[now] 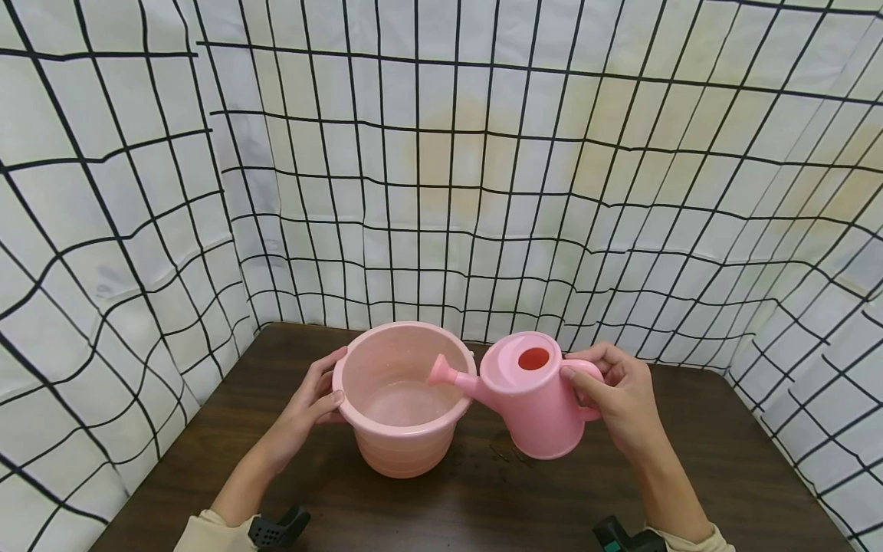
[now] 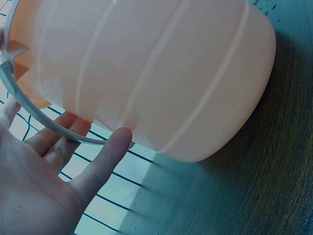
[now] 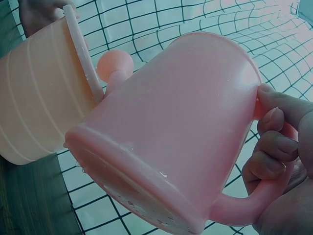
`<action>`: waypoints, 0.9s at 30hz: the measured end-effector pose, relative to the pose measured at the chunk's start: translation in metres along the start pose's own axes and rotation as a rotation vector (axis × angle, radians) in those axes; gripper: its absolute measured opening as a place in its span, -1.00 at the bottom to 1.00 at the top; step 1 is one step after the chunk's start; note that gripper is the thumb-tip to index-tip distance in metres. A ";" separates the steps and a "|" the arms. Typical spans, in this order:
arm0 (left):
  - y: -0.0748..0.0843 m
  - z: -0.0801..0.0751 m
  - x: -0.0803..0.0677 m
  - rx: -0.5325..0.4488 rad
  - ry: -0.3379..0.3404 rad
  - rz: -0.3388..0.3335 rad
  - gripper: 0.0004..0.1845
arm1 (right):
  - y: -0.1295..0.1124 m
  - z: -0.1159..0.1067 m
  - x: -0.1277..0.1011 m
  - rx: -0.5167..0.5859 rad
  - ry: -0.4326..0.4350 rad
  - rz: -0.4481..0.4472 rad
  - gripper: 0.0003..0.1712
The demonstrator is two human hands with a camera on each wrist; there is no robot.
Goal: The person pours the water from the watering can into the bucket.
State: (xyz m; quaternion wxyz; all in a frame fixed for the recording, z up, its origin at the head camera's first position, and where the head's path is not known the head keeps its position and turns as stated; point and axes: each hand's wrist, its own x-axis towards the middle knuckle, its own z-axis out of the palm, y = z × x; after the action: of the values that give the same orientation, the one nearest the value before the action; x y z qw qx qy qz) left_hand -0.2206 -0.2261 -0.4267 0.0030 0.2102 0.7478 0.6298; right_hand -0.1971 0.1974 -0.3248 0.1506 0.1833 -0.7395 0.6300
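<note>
over the table point(image 1: 524, 506), the right hand point(image 1: 626, 391) grips a watering can point(image 1: 541, 414); the spread left hand point(image 1: 306, 410) touches a bucket point(image 1: 403, 452).

Creased white sheeting point(image 1: 434, 31), crossed by uneven black grid lines point(image 1: 417, 60), stands behind the far edge of a dark brown, wood-grained worktop point(image 1: 483, 514) and along its left and right edges. Pale yellowish patches point(image 1: 467, 157) tint the sheeting beyond the far edge.
</note>
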 end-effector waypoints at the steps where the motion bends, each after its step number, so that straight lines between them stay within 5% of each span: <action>1: 0.000 0.000 0.000 -0.001 0.001 -0.001 -0.37 | 0.000 0.000 0.000 0.000 -0.007 -0.004 -0.86; 27: -0.001 0.000 0.000 -0.017 -0.005 0.009 -0.37 | 0.001 0.001 -0.001 -0.004 0.011 -0.011 -0.82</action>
State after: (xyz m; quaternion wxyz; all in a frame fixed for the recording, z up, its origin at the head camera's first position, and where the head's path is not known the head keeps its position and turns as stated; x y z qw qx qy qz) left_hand -0.2209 -0.2261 -0.4272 0.0036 0.2150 0.7415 0.6356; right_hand -0.1963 0.1964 -0.3264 0.1588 0.1836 -0.7389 0.6285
